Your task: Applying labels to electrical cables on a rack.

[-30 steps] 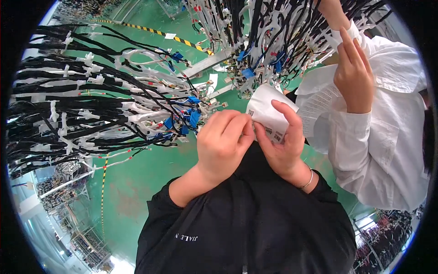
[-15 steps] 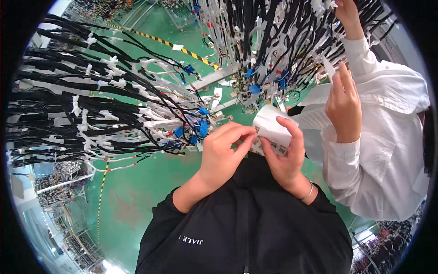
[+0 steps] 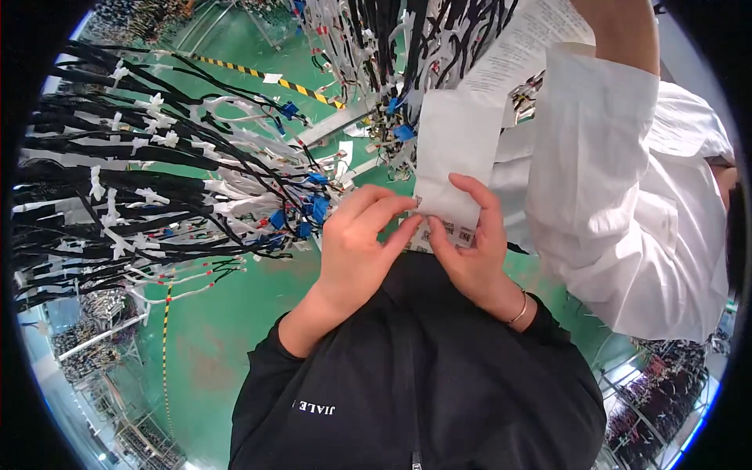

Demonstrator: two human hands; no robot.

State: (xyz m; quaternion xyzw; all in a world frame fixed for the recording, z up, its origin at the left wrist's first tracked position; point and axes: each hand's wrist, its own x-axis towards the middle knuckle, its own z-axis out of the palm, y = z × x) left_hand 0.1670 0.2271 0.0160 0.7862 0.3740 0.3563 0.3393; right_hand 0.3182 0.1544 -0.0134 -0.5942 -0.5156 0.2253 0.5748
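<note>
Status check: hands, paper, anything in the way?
Right hand holding label sheet. Left hand at sheet's left edge, pinch unclear. Co-worker's white sleeve close on the right, covering neither hand.

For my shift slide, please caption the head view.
Left hand at the edge of a white label strip held in the right hand, beside cable bundles and a co-worker's sleeve.

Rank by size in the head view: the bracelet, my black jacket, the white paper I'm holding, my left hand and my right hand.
1. Black jacket
2. White paper
3. Left hand and right hand: too alike to rank
4. Bracelet
</note>
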